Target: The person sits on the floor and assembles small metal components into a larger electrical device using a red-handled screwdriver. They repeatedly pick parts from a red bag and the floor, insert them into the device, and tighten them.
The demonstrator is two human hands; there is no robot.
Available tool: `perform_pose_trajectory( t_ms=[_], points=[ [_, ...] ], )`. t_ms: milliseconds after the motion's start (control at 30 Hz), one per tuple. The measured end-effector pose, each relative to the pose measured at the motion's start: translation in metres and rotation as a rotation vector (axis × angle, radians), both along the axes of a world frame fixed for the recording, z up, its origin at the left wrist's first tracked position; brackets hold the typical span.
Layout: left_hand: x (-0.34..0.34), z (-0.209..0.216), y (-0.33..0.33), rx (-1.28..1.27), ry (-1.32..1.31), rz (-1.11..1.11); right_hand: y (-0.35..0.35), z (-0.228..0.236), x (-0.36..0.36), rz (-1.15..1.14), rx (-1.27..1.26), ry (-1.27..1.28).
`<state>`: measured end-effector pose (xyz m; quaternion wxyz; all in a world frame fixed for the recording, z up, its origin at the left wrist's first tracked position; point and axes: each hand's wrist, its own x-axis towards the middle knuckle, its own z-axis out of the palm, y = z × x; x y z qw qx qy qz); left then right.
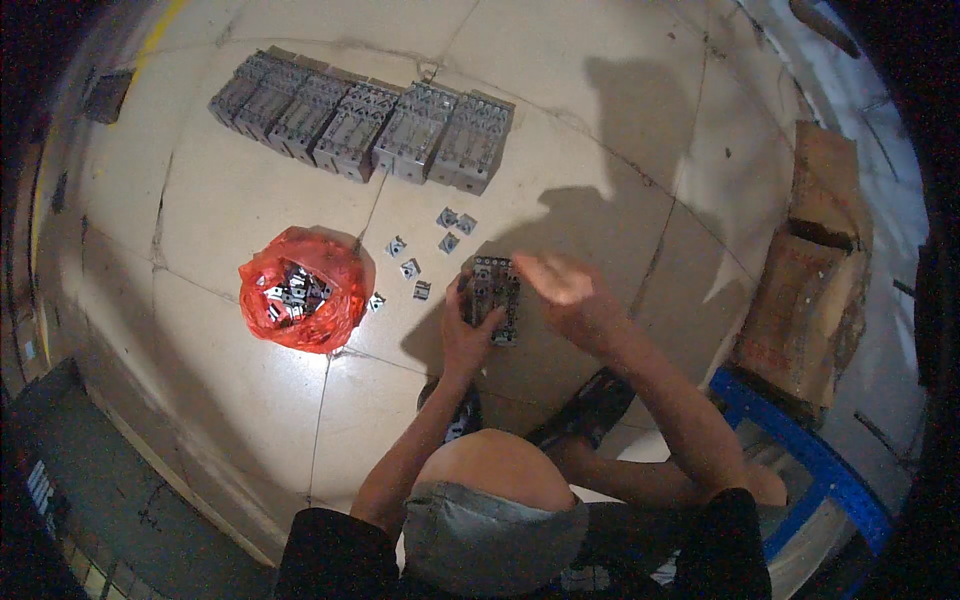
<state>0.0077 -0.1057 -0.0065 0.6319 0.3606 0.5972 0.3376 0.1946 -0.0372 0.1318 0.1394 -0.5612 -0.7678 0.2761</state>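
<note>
Between my legs on the floor stands a grey electrical block (510, 290) with rows of what look like screw terminals. My left hand (468, 335) is wrapped round its left side, thumb across the front. To the right of the block's far end, my right hand (562, 285) is raised, fingers stretched toward it and nothing visible in them. Several small metal clip-like pieces (448, 243) lie scattered on the floor left of and beyond the block. A crumpled red plastic bag (262, 325) sits further left, its mouth open on a heap of similar pieces.
At the far side, several similar grey blocks (345, 130) stand side by side in a row on the tiled floor (220, 200). Worn brown cardboard (800, 310) lies on the right, with a blue frame (800, 460) nearer me. A dark, flat-topped object (130, 490) borders the lower left.
</note>
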Motion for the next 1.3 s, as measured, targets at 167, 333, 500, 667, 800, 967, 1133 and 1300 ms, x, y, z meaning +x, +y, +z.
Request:
perform_pose_trajectory(
  t_ms=[167, 333, 500, 667, 800, 967, 1133, 1300],
  points=[
    [0.002, -0.002, -0.003, 0.078, 0.089, -0.004, -0.008, 0.004, -0.031, -0.117, 0.156, -0.282],
    [0.006, 0.0, 0.002, 0.117, 0.153, -0.005, -0.009, -0.018, -0.064, -0.307, 0.522, -0.109],
    [-0.001, 0.013, 0.007, 0.035, 0.163, -0.038, -0.002, -0.045, -0.023, -0.167, 0.302, 0.62],
    [-0.002, 0.017, 0.01, 0.055, 0.117, -0.056, -0.035, -0.064, -0.031, -0.678, 0.174, 0.815],
    [-0.005, 0.013, 0.008, 0.122, 0.181, -0.078, -0.028, -0.051, -0.036, -0.655, 0.054, 1.051],
    [-0.002, 0.014, 0.008, 0.137, 0.222, -0.091, -0.012, -0.024, -0.009, -0.591, -0.109, 0.737],
    [-0.003, 0.025, 0.012, 0.095, 0.209, -0.076, -0.011, -0.053, -0.014, -0.503, -0.145, 0.298],
    [-0.004, 0.028, 0.017, 0.031, 0.234, -0.098, -0.011, -0.071, -0.024, -0.49, -0.217, 0.075]
  ],
)
